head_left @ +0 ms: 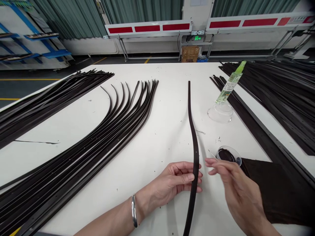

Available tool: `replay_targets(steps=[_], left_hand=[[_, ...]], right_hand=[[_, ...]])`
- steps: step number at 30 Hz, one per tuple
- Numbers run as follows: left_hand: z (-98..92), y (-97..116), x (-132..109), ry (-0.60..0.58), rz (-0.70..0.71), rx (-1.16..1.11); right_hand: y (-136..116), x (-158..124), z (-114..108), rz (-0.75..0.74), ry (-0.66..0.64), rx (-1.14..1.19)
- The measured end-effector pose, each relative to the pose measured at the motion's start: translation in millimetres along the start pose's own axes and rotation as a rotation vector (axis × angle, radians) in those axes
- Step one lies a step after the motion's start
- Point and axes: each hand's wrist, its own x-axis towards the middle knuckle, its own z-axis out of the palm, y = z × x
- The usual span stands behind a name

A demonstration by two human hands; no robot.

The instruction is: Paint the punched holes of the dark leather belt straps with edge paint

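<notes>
My left hand [177, 180] is closed around a long narrow black strip [195, 147], with the thumb pressed on its face. The strip's far part curves away across the white table, and its near end runs out of view. In my right hand [238, 190], just right of the strip and apart from it, a thin needle-like tool [212, 154] is pinched, its tip pointing up and left. The rest of the tool is hidden by the fingers. A small clear cup [238, 158] with a dark mass inside stands just beyond the right hand.
Several loose black strips [110, 127] fan out at left, with another bundle [61, 95] behind. More strips [283, 98] lie at right. A green spray bottle [228, 87] leans by an overturned clear cup [220, 113]. A dark cloth-like sheet [273, 190] lies near right on the white table [167, 124].
</notes>
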Motion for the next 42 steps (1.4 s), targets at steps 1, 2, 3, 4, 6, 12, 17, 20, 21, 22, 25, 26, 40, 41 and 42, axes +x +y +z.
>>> replay_targets(steps=[1,2,3,4,6,12,17,20,21,22,25,26,40,41,42], left_hand=[[0.7,0.6,-0.6,-0.010,0.001,-0.006],[1.0,0.8,-1.2,-0.019,0.005,-0.010],[0.9,0.6,-1.8,-0.026,0.011,-0.010],[0.4,0.2,-2.3,-0.031,0.015,-0.010],[-1.3,-1.0,-3.6,-0.039,0.006,-0.009],[-4.9,-1.9,-7.8,-0.036,-0.054,-0.002],[-6.5,-3.7,-6.2,0.037,-0.046,-0.022],[-6.9,-5.7,-3.6,0.133,-0.040,-0.010],[-6.8,-5.7,-2.6,0.157,-0.043,0.003],[-6.8,-5.4,-1.5,0.171,-0.049,0.019],[-6.7,-3.1,2.0,0.165,-0.079,0.061],[-6.6,-2.4,3.0,0.164,-0.087,0.068],[-7.1,-2.3,4.1,0.184,-0.094,0.075],[-6.8,-1.9,3.9,0.189,-0.094,0.076],[-6.6,-1.5,3.7,0.191,-0.094,0.078]], right_hand=[[-2.5,2.2,3.0,0.059,-0.039,0.004],[-5.6,5.3,6.2,0.111,-0.081,0.025],[-8.9,9.4,9.2,0.157,-0.115,0.061],[-12.2,14.2,11.8,0.199,-0.133,0.103],[-17.7,25.7,14.9,0.248,-0.101,0.179],[-20.9,55.0,7.3,0.245,0.031,0.241],[-3.7,50.3,-23.9,0.217,0.052,0.158],[13.4,46.0,-47.4,0.199,0.095,0.008],[19.3,45.8,-53.3,0.175,0.077,-0.058],[25.0,46.2,-57.7,0.139,0.061,-0.123],[40.4,48.6,-60.7,-0.016,0.008,-0.269],[44.4,49.3,-59.1,-0.063,-0.008,-0.295],[58.1,48.8,-46.5,-0.140,-0.083,-0.330],[57.4,48.8,-46.5,-0.136,-0.080,-0.326],[56.2,48.5,-46.8,-0.133,-0.073,-0.321]])
